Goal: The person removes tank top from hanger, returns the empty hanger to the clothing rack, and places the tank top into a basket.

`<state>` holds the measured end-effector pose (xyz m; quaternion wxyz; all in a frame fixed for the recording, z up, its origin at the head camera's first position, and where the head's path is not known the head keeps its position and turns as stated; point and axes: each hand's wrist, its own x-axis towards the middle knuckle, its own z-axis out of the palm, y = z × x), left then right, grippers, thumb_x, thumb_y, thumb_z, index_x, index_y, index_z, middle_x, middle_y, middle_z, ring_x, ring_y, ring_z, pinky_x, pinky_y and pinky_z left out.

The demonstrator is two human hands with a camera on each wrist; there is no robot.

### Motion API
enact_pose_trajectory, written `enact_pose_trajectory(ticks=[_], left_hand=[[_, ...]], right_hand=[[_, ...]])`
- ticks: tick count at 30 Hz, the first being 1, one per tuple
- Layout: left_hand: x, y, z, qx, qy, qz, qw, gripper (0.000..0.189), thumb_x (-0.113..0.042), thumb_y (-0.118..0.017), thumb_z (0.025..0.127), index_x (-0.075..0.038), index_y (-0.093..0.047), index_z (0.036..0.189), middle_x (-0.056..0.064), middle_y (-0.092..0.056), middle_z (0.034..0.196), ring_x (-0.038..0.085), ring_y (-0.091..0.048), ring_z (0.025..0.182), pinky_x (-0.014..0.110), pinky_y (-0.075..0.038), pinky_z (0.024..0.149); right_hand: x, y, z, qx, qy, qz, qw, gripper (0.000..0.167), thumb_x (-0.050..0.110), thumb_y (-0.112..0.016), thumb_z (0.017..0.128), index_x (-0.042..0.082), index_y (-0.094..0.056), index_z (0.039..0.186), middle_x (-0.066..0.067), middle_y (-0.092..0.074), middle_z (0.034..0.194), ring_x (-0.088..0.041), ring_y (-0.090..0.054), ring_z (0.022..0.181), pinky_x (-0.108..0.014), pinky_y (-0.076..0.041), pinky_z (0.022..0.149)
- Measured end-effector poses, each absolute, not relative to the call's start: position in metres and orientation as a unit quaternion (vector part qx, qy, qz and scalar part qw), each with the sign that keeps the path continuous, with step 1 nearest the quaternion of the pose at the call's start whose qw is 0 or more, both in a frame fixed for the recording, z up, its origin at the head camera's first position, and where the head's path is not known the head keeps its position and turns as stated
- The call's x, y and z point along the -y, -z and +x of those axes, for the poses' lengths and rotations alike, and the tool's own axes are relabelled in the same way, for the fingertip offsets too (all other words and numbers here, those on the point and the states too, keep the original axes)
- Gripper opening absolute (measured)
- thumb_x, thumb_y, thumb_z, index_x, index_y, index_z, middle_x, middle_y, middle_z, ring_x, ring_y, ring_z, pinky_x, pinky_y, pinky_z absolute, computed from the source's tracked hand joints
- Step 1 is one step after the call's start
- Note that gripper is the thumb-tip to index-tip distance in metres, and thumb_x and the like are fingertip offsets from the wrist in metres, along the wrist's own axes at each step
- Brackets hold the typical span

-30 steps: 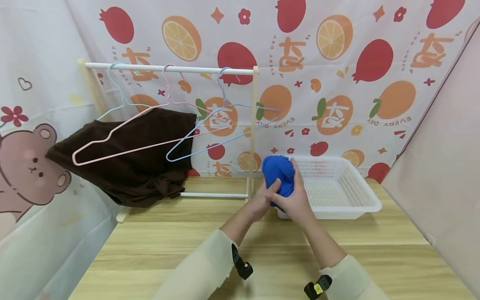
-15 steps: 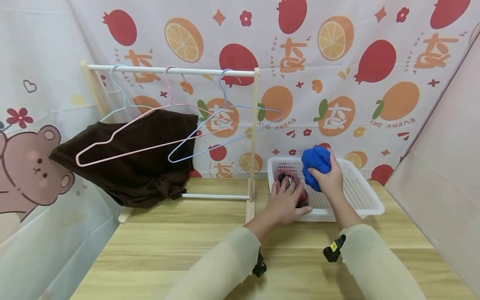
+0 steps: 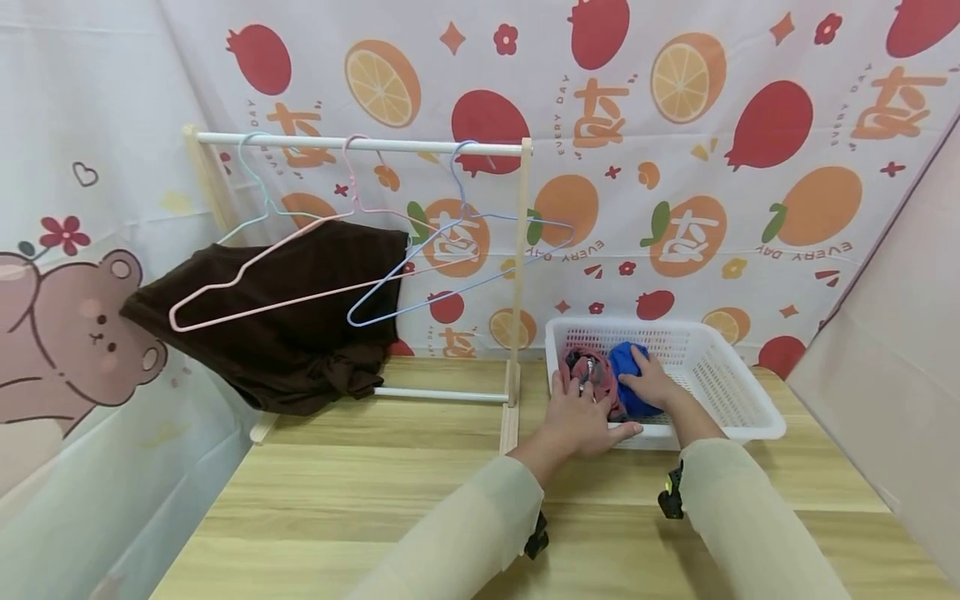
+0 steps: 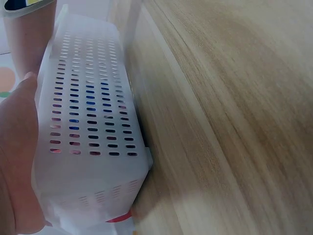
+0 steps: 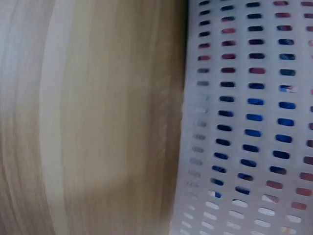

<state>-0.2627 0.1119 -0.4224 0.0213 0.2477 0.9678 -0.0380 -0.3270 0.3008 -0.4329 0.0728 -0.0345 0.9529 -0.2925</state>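
In the head view a white plastic basket (image 3: pixel 738 425) holds two bundled cloths side by side. The pinkish-red and dark patterned cloth (image 3: pixel 600 375) lies at its left end, and my left hand (image 3: pixel 576 421) reaches over the near rim with spread fingers resting on it. Just right of it sits a crumpled blue cloth (image 3: pixel 633 404), with the thumb and fingers of my right hand (image 3: pixel 652 385) around its top. Through the slots of the basket wall (image 4: pixel 93 166) in the left wrist view, blue and red fabric shows. The right wrist view also shows the blue cloth (image 5: pixel 254 117) behind the slots.
Left of the basket stands a rack with a white top rod (image 3: pixel 405 146). From it hang a teal hanger (image 3: pixel 258 179), a pink hanger (image 3: pixel 300 296) and a blue hanger (image 3: pixel 420 308). Dark brown trousers or similar fabric (image 3: pixel 300 333) drape there, above the wooden table (image 3: pixel 360 492).
Both hands first held the blue cloth together in front of the basket. My right hand then carried it rightward and down into the basket, while the left moved onto the pinkish-red cloth.
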Motion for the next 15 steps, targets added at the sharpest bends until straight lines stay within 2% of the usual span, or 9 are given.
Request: enact_pose_trajectory(ticks=[3, 6, 10, 15], left_hand=[[-0.1108, 0.4209, -0.2623, -0.968, 0.032, 0.247, 0.029, 0.093, -0.088, -0.001, 0.08, -0.038, -0.023, 0.155, 0.003, -0.03, 0.16, 0.029, -0.022, 0.15, 0.061, -0.001, 0.118], [-0.1112, 0.4208, -0.2619, -0.967, 0.028, 0.251, 0.028, 0.094, -0.088, 0.0, 0.079, -0.037, -0.022, 0.155, 0.003, -0.031, 0.159, 0.028, -0.023, 0.149, 0.062, -0.001, 0.118], [-0.1132, 0.4228, -0.2607, -0.967, 0.026, 0.253, 0.022, 0.096, -0.088, 0.003, 0.078, -0.036, -0.022, 0.155, 0.003, -0.03, 0.16, 0.027, -0.022, 0.15, 0.062, -0.002, 0.118], [-0.1155, 0.4272, -0.2574, -0.969, 0.025, 0.244, 0.029, 0.095, -0.088, 0.002, 0.078, -0.038, -0.02, 0.155, 0.002, -0.03, 0.16, 0.026, -0.022, 0.15, 0.062, 0.0, 0.118]], right_hand=[[-0.2964, 0.4345, -0.3271, -0.955, 0.258, -0.06, 0.131, 0.071, 0.024, -0.04, 0.103, -0.003, -0.001, 0.155, -0.043, 0.01, 0.152, -0.061, 0.002, 0.141, -0.072, -0.013, 0.11], [-0.2948, 0.434, -0.3252, -0.954, 0.231, -0.069, 0.179, 0.069, 0.021, -0.039, 0.103, -0.003, 0.001, 0.155, -0.043, 0.015, 0.151, -0.059, 0.01, 0.141, -0.074, -0.009, 0.109], [-0.2966, 0.4343, -0.3237, -0.951, 0.217, -0.068, 0.208, 0.07, 0.02, -0.04, 0.103, -0.004, 0.002, 0.154, -0.043, 0.017, 0.15, -0.058, 0.013, 0.141, -0.074, -0.005, 0.109], [-0.2998, 0.4354, -0.3207, -0.949, 0.216, -0.075, 0.218, 0.071, 0.023, -0.04, 0.104, -0.004, 0.003, 0.154, -0.043, 0.018, 0.15, -0.06, 0.011, 0.14, -0.073, -0.005, 0.11]])
